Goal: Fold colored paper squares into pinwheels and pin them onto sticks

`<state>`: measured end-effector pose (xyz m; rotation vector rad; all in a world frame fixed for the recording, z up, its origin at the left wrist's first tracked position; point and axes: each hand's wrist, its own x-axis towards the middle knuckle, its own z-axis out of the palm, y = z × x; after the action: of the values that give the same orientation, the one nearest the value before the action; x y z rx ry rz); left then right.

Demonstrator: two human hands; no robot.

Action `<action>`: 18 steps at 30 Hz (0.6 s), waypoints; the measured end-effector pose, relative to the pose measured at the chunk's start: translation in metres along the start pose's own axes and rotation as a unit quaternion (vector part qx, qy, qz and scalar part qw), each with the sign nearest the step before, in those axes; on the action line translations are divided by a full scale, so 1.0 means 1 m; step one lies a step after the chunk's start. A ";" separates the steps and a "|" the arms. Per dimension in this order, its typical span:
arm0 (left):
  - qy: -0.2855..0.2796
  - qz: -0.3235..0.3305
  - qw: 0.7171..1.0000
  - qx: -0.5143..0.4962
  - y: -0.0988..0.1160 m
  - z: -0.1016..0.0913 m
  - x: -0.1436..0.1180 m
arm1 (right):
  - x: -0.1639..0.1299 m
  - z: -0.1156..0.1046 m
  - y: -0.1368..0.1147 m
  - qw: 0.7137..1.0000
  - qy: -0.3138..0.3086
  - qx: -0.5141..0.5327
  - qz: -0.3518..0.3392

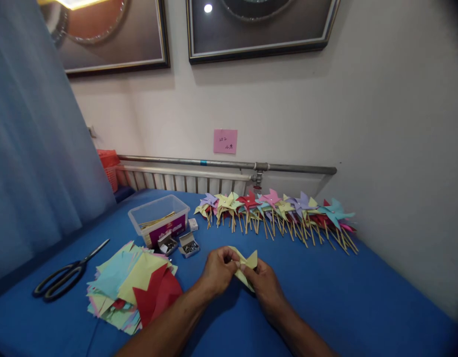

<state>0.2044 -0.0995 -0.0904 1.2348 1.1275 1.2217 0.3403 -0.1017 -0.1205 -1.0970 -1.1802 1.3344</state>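
My left hand (218,270) and my right hand (264,282) meet at the middle of the blue table (325,297), both pinching a yellow paper piece (250,260) with folded corners. Its tips stick up between my fingers and part of it lies under my right hand. A stack of cut coloured paper squares (130,285), red and yellow on top, lies to the left of my left forearm.
A row of finished paper pinwheels on sticks (277,213) lies along the far edge. A clear plastic box with sticks (159,217), small open boxes of pins (189,245) and black scissors (67,272) sit at left. A curtain hangs left, a radiator behind.
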 end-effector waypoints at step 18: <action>-0.005 0.007 0.999 -0.035 -0.006 -0.001 0.002 | -0.005 0.001 -0.009 1.000 0.020 -0.019 -0.008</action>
<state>0.2040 -0.0970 -0.0958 1.1959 1.0620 1.2546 0.3407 -0.1067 -0.1116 -1.1335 -1.1860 1.2770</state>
